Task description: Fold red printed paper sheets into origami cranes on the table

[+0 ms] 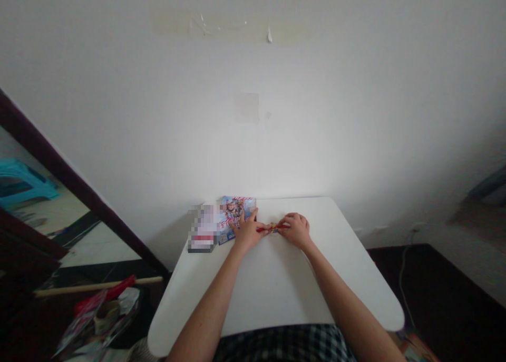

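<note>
A small, slim red and yellow piece (273, 228) is between my two hands, over the far part of the white table; its kind is too small to make out. My left hand (247, 232) pinches the left red end with thumb and forefinger, while its other fingers spread over the edge of a colourful printed booklet (233, 209). At the right red end, my right hand (297, 229) has its fingers closed around the piece. Part of the piece is hidden by fingertips.
Left of the booklet lies a blurred-out, pixelated object (203, 227). The white table (269, 293) meets the wall (300, 140) at its far edge. A mirror (87, 209) leans at left, above a heap of bags (106, 314). A cable (402, 272) hangs at right.
</note>
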{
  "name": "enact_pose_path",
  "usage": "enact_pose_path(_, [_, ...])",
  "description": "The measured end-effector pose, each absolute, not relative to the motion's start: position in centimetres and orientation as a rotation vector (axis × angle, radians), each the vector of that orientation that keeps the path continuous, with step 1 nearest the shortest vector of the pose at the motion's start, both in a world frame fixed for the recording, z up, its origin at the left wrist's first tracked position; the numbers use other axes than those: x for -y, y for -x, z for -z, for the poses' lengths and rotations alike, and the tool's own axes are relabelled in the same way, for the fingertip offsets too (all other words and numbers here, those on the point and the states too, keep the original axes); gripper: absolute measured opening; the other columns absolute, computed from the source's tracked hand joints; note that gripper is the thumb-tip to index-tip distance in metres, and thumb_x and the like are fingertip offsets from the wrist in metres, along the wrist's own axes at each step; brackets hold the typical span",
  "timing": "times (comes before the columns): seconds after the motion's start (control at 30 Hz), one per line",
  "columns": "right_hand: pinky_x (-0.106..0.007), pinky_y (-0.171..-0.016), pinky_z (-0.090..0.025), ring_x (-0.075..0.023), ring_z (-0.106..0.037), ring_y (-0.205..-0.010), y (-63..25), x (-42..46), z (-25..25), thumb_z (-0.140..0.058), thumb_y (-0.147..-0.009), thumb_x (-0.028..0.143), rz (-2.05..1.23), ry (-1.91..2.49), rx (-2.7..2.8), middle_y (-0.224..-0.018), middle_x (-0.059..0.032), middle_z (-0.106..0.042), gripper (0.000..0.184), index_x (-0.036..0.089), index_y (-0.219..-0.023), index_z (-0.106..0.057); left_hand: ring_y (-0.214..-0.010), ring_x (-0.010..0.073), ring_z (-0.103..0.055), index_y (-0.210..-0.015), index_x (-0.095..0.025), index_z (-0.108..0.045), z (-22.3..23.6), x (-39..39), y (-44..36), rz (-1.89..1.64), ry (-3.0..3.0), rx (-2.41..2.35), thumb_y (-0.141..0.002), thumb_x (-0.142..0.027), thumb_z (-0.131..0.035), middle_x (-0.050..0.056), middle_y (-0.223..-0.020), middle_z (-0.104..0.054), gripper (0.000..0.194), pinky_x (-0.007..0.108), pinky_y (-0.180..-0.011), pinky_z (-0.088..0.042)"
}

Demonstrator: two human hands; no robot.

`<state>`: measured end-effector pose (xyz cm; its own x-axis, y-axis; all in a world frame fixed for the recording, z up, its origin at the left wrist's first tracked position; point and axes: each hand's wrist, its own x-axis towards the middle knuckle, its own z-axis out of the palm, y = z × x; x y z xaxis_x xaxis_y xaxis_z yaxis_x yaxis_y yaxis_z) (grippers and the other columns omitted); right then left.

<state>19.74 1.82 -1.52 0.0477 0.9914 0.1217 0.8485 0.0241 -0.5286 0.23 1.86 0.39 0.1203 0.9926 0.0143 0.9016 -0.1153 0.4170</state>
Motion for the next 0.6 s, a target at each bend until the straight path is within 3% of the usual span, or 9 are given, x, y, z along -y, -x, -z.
enact_pose_path(0.37, [-0.044, -0.111, -0.027, -0.0250, -0.043, -0.130, -20.7, -1.7, 1.5, -0.074, -0.083, 0.036, -0.445, 1.829, 1.921, -0.131, 0.0016, -0.057, 0.018, 0.041, -0.100, -0.075, -0.153, 0.0429, -0.007, -0.113, -0.056, -0.069, 0.1, -1.7, 0.4, -0.392, -2.145, -1.837, -0.085, -0.050, -0.066, -0.014, -0.165, -0.025, 0.029, 0.079, -0.113, -0.005])
enact_pose_path(0.6, [-0.045, -0.110, -0.027, -0.0255, -0.044, -0.127, -20.7, -0.9, 2.0, -0.070, -0.085, 0.030, -0.343, 1.722, 1.952, -0.129, -0.0004, -0.059, 0.022, 0.038, -0.105, -0.074, -0.151, 0.0407, -0.018, -0.115, -0.052, -0.071, 0.4, -0.8, 0.3, -0.580, -2.210, -1.889, -0.082, -0.046, -0.070, -0.010, -0.160, -0.037, 0.033, 0.077, -0.116, -0.005])
